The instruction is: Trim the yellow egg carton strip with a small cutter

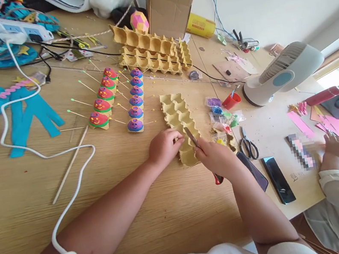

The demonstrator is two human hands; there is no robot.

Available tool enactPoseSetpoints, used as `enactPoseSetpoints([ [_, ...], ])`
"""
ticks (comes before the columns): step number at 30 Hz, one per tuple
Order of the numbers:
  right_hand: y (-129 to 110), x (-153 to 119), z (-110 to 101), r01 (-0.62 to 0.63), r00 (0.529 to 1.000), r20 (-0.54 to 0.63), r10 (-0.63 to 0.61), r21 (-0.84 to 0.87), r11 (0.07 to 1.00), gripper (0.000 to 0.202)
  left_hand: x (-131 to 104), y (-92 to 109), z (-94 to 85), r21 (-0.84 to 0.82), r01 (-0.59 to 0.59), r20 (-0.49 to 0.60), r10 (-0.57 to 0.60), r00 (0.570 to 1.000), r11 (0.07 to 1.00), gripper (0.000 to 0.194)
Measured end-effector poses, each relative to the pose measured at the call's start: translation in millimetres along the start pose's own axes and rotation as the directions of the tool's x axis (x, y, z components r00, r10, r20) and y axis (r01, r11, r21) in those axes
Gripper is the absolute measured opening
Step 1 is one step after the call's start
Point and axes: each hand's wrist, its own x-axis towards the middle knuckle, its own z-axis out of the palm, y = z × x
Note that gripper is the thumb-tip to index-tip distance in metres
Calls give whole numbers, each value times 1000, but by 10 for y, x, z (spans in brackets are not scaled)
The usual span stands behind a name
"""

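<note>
A pale yellow egg carton piece [179, 110] with two rows of cups lies on the table in front of me. My left hand [166, 145] has its fingers curled closed at the carton's left edge, gripping it near the lower cups. In my right hand [218, 155] is a blade tool [192, 136] with a red and black handle; whether it is a knife or scissors I cannot tell. Its blade points away from me over the carton's right row. Left of the carton stand painted egg-carton caterpillars, one red and green [101, 106], one blue and purple [135, 101].
More egg cartons [151, 56] lie behind. To the right are bags of coloured clay [214, 102], a red cup [231, 100], scissors [248, 144], phones [278, 180] and a fan [283, 69]. A white cable [80, 176] crosses my left arm. A co-worker's hands [338, 146] are far right.
</note>
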Motion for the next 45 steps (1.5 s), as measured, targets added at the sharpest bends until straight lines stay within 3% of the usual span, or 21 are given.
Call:
enactPoseSetpoints([
  [6,229,-89,-45,-25,996,-73,43,237,971,22,3,-17,17,-29,-1,-17,1,1000,1000,10],
  [12,307,29,22,18,982,-177,65,430,903,21,0,-28,8,-34,6,-8,-7,1000,999,10],
  [18,282,-80,-49,94,995,-66,-78,285,954,20,-6,-13,-2,-16,18,-21,-18,1000,1000,10],
  [22,250,-193,-125,36,998,-50,-28,164,986,17,4,-17,3,-10,23,-29,-23,999,1000,9],
  [26,208,-134,-85,-47,995,-79,61,168,985,18,-10,2,4,-3,8,-14,-8,1000,1000,9],
  [32,179,-9,1,-76,992,-81,91,179,981,18,-64,133,-83,11,-112,11,111,994,994,20],
  [36,172,-73,-50,-87,991,-88,104,181,980,18,-27,133,-139,76,-164,-159,174,972,984,21],
  [39,155,-107,-52,-82,989,-109,103,186,979,18,18,63,-121,135,-98,-203,125,971,986,24],
  [41,135,-106,-21,-65,987,-132,90,177,982,19,34,14,-94,123,-69,-150,87,985,990,23],
  [45,83,-98,50,-28,988,-149,50,147,989,22,35,-41,-52,48,-39,-142,46,989,998,13],
])
